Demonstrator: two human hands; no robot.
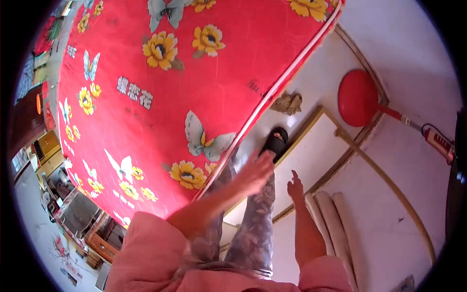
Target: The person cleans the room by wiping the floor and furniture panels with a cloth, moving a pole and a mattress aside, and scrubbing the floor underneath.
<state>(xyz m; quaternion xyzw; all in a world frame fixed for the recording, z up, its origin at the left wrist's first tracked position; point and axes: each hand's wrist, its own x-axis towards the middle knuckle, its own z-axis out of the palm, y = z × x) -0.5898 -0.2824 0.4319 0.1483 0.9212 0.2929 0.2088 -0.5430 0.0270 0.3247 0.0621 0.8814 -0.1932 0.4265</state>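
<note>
Pale wall [408,53] fills the right of the frame, and at the far left the room runs off, bent by the lens, to drawers [48,146] and other clutter too small to sort out. Between them, from the upper left down past the centre, spreads the red cover [165,92], printed with butterflies and yellow flowers and laid over what looks like a bed or mattress. Its white-trimmed edge [270,96] slants from the top right towards the lower centre.

Near the lower end of that edge is the left hand [259,174], blurred; I cannot tell whether its fingers are spread or curled, or whether it touches anything. Just right of it, the right hand [295,189] has its fingers loosely parted and appears to hold nothing, with the pale panel [306,155] behind it.

By its look, the cover should handle as soft, limp and light, perhaps a little slippery, with nothing fragile about it; whatever lies beneath would be heavier and stiffer. The trimmed edge seems the best hold, a fold pinched close to the left hand.

Beyond the hands are a black slipper [276,143], a crumpled cloth [287,103] and, farther right, a red disc [358,98] on a handle.
</note>
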